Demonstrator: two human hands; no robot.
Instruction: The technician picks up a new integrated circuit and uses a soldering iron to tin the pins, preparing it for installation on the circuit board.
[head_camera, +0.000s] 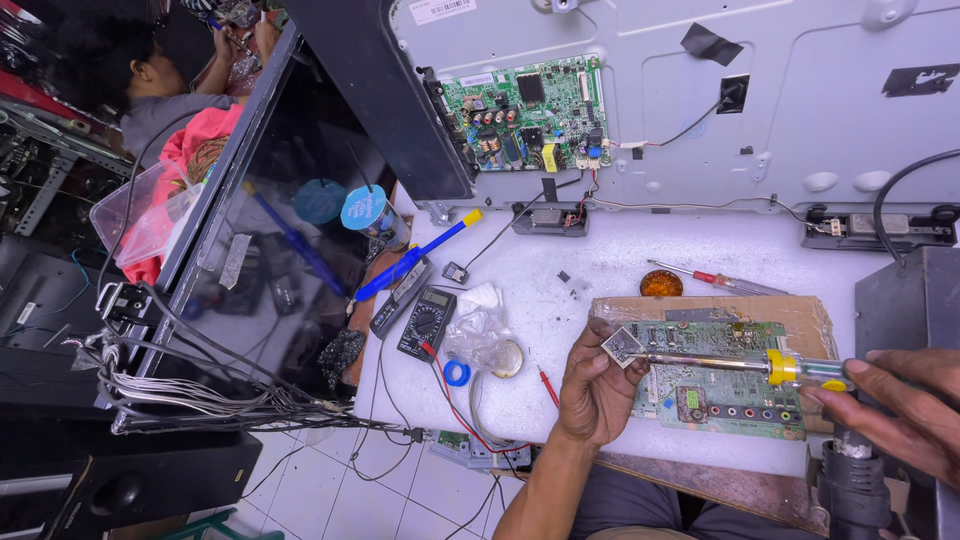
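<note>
My left hand pinches a small square chip part between thumb and fingers, just left of a green circuit board that lies on a piece of brown cardboard. My right hand grips the yellow and clear handle of a screwdriver. Its metal shaft runs left across the board and its tip touches the chip part.
A black multimeter with red leads, a blue desoldering pump, a blue tape roll, an orange tin and a red-handled screwdriver lie on the white bench. An opened television back with a green mainboard stands behind. Another person sits far left.
</note>
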